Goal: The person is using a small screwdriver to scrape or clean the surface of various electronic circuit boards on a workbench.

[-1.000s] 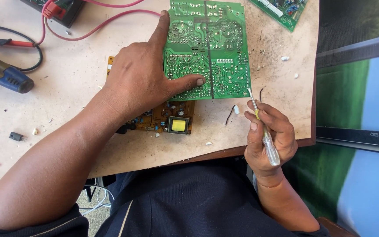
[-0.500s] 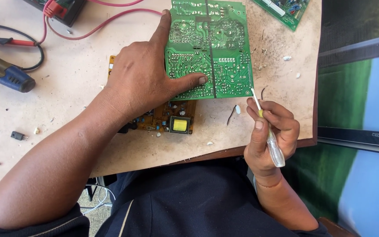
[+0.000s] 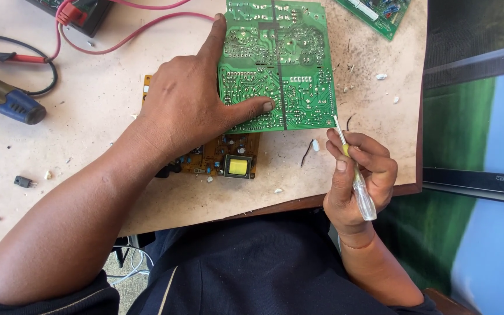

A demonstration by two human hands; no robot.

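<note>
Pressing green circuit board [image 3: 278, 64] flat, left hand [image 3: 191, 108]; right hand [image 3: 357, 175] gripping screwdriver [image 3: 356, 175].

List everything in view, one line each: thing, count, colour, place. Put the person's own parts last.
large circuit board: one, green, solder side up, top centre of table
small circuit board: one, orange-brown with a yellow part, partly under the large board
third circuit board: one, green, top right corner
screwdriver: one, clear handle, yellow collar, right of the boards
blue-handled tool: one, left edge
red wire: one, top left
table: one, pale, dusty
screen: one, green and blue picture, right side
left hand: pressing on the large board
right hand: holding the screwdriver
</note>
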